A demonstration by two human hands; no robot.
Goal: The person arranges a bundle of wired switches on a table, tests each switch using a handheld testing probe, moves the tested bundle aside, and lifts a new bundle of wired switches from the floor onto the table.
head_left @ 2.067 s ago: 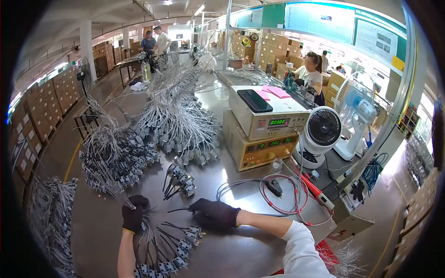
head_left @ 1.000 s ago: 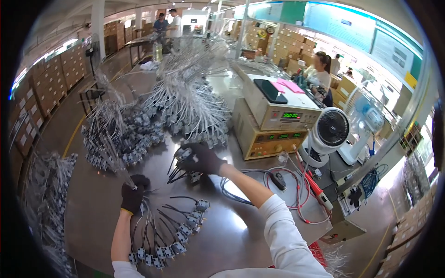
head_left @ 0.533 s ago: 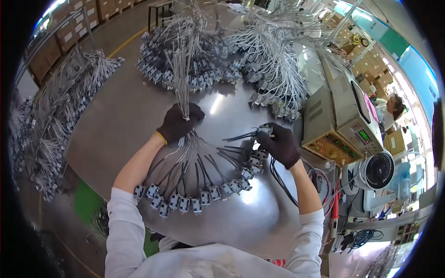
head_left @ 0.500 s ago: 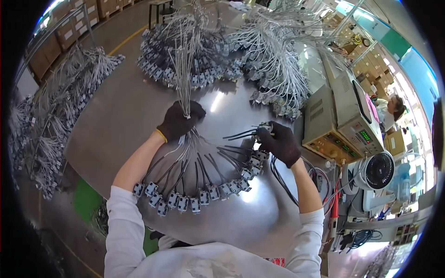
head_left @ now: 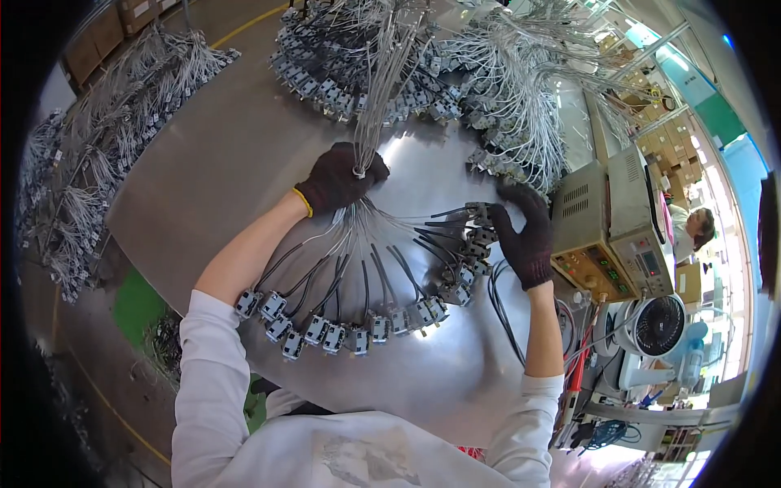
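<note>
My left hand (head_left: 343,179), in a dark glove with a yellow cuff edge, is closed around a bundle of thin grey wires (head_left: 382,106). Below that grip the wires spread out like a fan, turning into black sleeved leads. Each lead ends in a small grey box-shaped connector (head_left: 379,328), and these lie in an arc on the metal table (head_left: 203,171). My right hand (head_left: 527,236), also gloved, is at the arc's right end with thumb and fingers apart. Its thumb is beside the uppermost connector (head_left: 478,213); whether it touches is unclear.
More wire bundles with connectors (head_left: 342,98) lie at the table's far side, with pale wires (head_left: 521,98) to their right. Stacked harnesses (head_left: 106,154) stand at left. Test instruments (head_left: 602,236), a small fan (head_left: 657,325) and red-handled probes (head_left: 579,366) line the right. A person (head_left: 691,229) is beyond.
My right hand has let go of the connector it held, which now lies at the arc's upper right end. The view has shifted; my left hand keeps its grip on the wires.
</note>
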